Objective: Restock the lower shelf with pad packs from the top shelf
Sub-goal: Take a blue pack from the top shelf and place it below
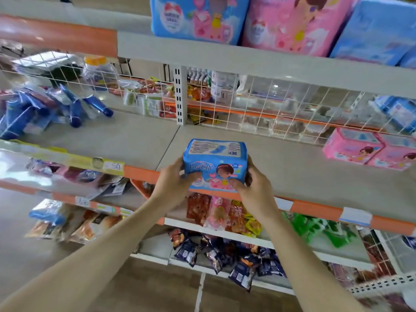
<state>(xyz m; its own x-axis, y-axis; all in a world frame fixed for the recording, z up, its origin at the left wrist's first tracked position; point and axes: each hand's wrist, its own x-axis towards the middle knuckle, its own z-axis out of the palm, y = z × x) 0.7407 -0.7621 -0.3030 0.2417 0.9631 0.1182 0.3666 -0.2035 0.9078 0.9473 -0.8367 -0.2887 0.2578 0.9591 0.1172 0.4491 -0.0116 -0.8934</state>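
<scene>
1. At centre frame, a blue, soft plastic-wrapped pad pack (215,163) is at the front lip of the grey metal lower shelf (292,174); the placing step appears to be in hand.
2. The left hand (173,176) and right hand (254,183) grip its ends, thumbs on the front face.
3. The next move likely calls for sliding it back, then letting go.

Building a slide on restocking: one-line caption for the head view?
Left hand and right hand hold a blue pad pack at the front edge of the lower shelf.
</scene>
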